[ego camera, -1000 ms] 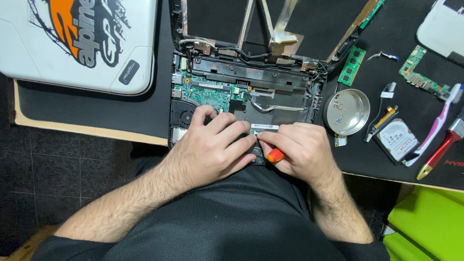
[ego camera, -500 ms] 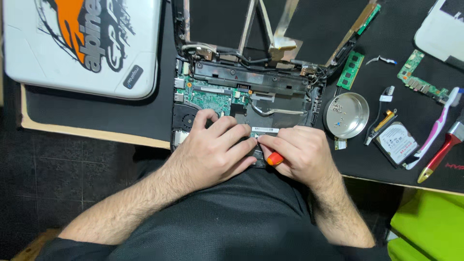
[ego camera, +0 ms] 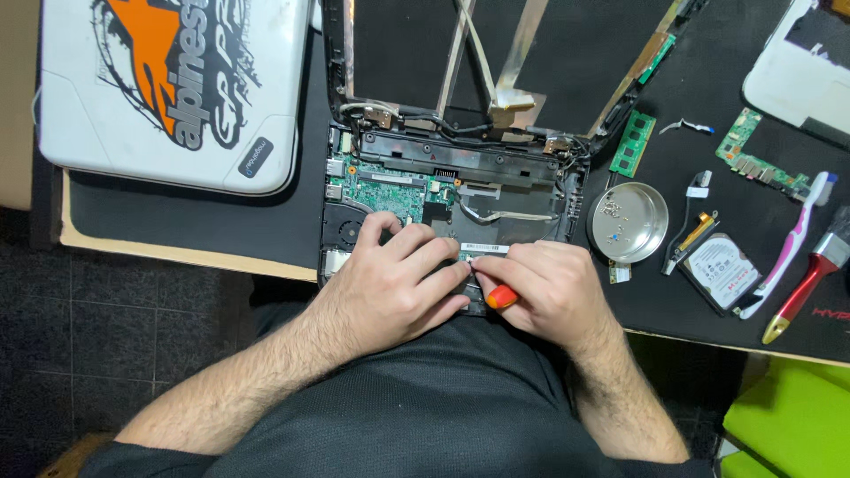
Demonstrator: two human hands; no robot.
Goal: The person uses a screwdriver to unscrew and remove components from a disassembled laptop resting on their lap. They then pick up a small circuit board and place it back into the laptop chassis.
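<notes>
An opened small laptop (ego camera: 460, 190) lies on a black mat with its green circuit board (ego camera: 382, 188) and cables bare. My left hand (ego camera: 394, 288) rests flat on the near part of the laptop's base, fingers spread over it. My right hand (ego camera: 544, 292) is closed around a screwdriver with an orange handle (ego camera: 501, 296); its tip is hidden between my two hands, at the laptop's front edge. The hands touch each other.
A white laptop lid with orange and black graphics (ego camera: 173, 88) lies at the left. Right of the laptop are a round metal dish with screws (ego camera: 630, 221), a memory stick (ego camera: 634, 144), a hard drive (ego camera: 722, 270), a small green board (ego camera: 760, 165), a toothbrush (ego camera: 788, 252) and a red-handled brush (ego camera: 810, 283).
The view has shifted slightly. Both hands stay at the laptop's front edge with only small finger movement around the screwdriver.
</notes>
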